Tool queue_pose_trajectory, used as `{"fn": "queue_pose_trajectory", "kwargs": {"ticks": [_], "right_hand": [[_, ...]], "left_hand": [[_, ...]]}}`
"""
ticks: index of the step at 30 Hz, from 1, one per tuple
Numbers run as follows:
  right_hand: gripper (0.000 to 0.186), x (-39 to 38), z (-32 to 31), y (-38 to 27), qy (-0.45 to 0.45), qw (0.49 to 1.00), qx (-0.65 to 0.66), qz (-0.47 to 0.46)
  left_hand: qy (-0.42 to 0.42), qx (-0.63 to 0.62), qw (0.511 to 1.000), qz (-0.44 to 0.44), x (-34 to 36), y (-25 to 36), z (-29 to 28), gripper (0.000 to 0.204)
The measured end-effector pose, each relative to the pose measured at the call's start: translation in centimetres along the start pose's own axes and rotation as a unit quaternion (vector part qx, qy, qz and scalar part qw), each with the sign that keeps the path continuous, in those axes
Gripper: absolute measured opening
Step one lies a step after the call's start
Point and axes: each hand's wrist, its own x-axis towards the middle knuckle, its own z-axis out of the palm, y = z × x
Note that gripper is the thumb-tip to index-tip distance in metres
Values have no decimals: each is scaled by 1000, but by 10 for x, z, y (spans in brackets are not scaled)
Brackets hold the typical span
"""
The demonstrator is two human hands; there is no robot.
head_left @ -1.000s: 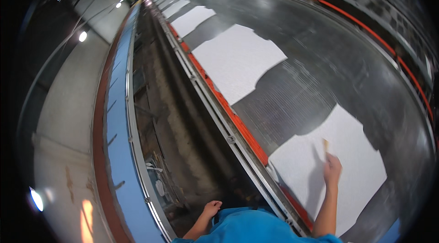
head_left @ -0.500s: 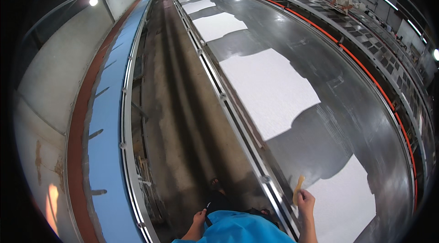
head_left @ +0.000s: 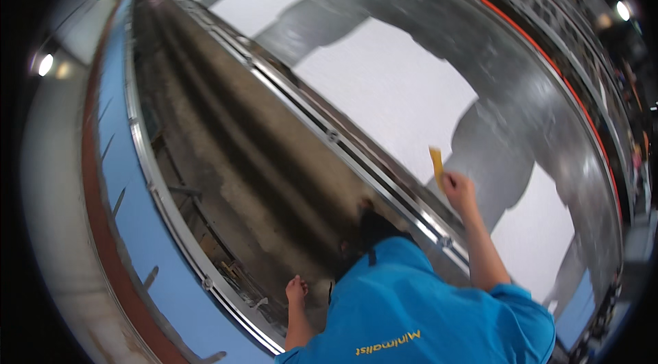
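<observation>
My right hand (head_left: pixel 458 190) is shut on a flat yellow tool (head_left: pixel 436 164) like a small scraper. The tool's tip rests at the near edge of a large white fabric sheet (head_left: pixel 384 90), which lies flat on the long grey table (head_left: pixel 493 55). My left hand (head_left: pixel 296 290) hangs low beside my blue shirt (head_left: pixel 418 309), over the dark walkway. Its fingers are curled and nothing shows in it.
A second white sheet (head_left: pixel 538 230) lies to the right on the table, and more lie farther along it (head_left: pixel 264 7). A metal rail (head_left: pixel 356 155) edges the table's near side and an orange strip (head_left: pixel 548 55) its far side. A blue-edged table (head_left: pixel 140 227) runs along the left.
The view has swung and tilted. My right hand, still holding the yellow tool, has come up from the lower sheet to the near edge of the large white sheet. My left hand stays low.
</observation>
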Motion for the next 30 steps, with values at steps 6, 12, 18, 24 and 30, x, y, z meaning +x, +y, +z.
{"fn": "queue_pose_trajectory", "kwargs": {"ticks": [6,12,18,24,30], "right_hand": [[14,116,55,34,190,976,-13,102],[25,147,165,4,-18,991,-22,131],[15,198,155,-26,-14,980,186,67],[17,277,58,64,266,955,-85,97],[21,250,134,54,51,988,-69,126]], "left_hand": [[-124,383,903,149,51,2,-31,27],[-117,374,918,57,30,90,7,31],[-52,191,980,-16,20,236,78,37],[-117,246,962,26,26,302,141,37],[-129,279,952,-3,36,305,163,36]]}}
